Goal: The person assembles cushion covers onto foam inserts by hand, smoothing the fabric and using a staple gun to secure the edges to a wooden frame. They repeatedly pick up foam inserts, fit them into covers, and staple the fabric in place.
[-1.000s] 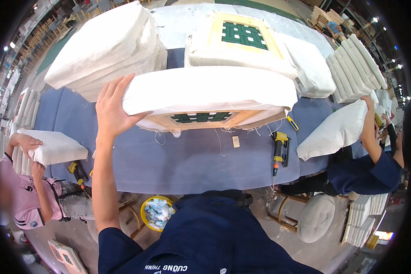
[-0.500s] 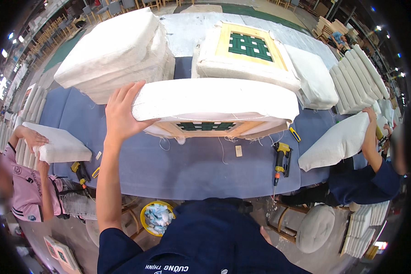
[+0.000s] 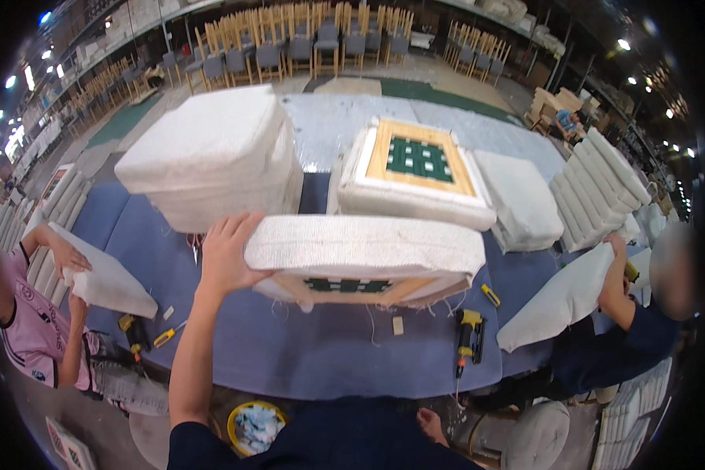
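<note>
My left hand (image 3: 231, 254) grips the left end of a white fabric-covered seat cushion (image 3: 368, 239), thumb on the near side and fingers over the top. The cushion is tilted on edge, so its underside faces me, showing a wooden frame and green webbing (image 3: 348, 285). Loose threads hang from its lower edge. Low beside my body is my right hand (image 3: 431, 425), fingers curled, apart from the cushion, with nothing visible in it. A yellow and black staple gun (image 3: 468, 341) lies on the blue table (image 3: 305, 352), near a yellow cutter knife (image 3: 490, 295).
Stacked white cushions (image 3: 211, 149) stand at the far left, with a webbed wooden seat frame (image 3: 423, 159) on another stack. Co-workers at left (image 3: 43, 313) and right (image 3: 615, 337) handle cushions. A yellow bucket (image 3: 233, 427) of scraps is below the table edge. Another staple gun (image 3: 133, 333) lies left.
The view has tipped upward, so the scene sits lower and chairs show at the back. My right hand has come further into view. My left hand keeps its grip on the cushion.
</note>
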